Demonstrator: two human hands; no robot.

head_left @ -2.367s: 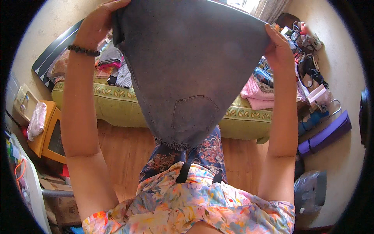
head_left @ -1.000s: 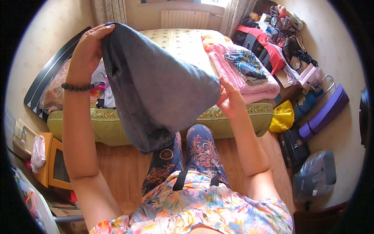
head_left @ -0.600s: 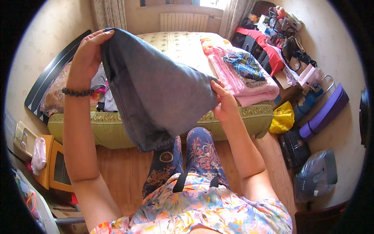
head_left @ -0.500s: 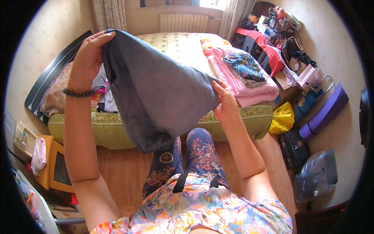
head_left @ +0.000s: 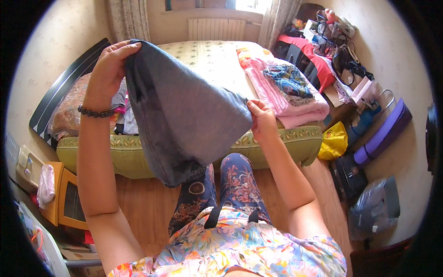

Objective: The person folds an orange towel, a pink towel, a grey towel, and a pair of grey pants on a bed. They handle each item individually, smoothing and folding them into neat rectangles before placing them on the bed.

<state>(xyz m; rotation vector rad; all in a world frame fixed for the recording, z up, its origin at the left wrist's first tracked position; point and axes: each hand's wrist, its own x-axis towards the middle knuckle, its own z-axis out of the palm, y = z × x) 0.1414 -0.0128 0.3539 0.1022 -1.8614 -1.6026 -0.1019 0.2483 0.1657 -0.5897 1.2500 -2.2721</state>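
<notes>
Grey-blue denim garment (head_left: 184,120), pink folded blanket (head_left: 295,104), green patterned bed edge (head_left: 277,143)

Head-worn fisheye view, looking steeply down, hands close, bed (head_left: 138,159) beyond

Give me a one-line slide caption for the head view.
Left hand and right hand hold a grey denim garment up over a bed stacked with folded clothes.
</notes>
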